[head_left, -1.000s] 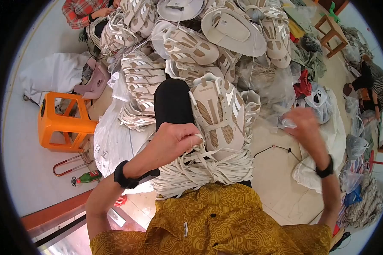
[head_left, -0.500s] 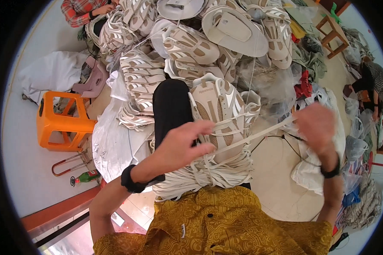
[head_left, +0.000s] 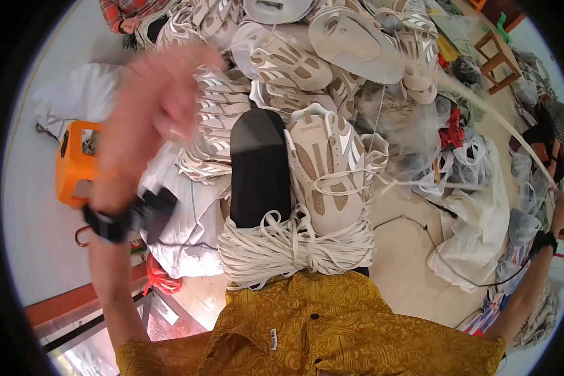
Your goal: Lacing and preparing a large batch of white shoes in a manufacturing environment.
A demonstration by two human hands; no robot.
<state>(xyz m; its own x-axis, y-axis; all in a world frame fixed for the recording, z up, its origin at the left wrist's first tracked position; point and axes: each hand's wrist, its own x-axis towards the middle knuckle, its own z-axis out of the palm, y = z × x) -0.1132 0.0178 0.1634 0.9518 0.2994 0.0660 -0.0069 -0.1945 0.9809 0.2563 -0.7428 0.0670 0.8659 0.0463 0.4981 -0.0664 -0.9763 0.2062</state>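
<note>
A beige and white shoe upper (head_left: 328,166) rests on my lap beside my black-covered knee (head_left: 260,169), toe end toward me. A white lace crosses its lower eyelets in a loose loop. Far out at the right edge, my right hand (head_left: 562,212) is closed on a pale shoelace (head_left: 482,103) that arcs through the air from the upper middle right, blurred by motion. My left hand (head_left: 163,94) is raised at the upper left, in front of stacked uppers; its fingers are smeared. Against my shirt lies a thick bundle of white shoelaces (head_left: 294,250), untouched by either hand.
More shoe uppers (head_left: 291,62) are heaped ahead, some in a row at their left. An orange stool (head_left: 75,166) stands left, near a white sack (head_left: 191,235). Plastic bags (head_left: 473,160) and a dark cord (head_left: 432,241) lie right. Other people sit or bend at the far edges.
My hands have swung apart: the left up and to the left, away from the shoe, the right out to the right edge with the lace. The view has shifted slightly.
</note>
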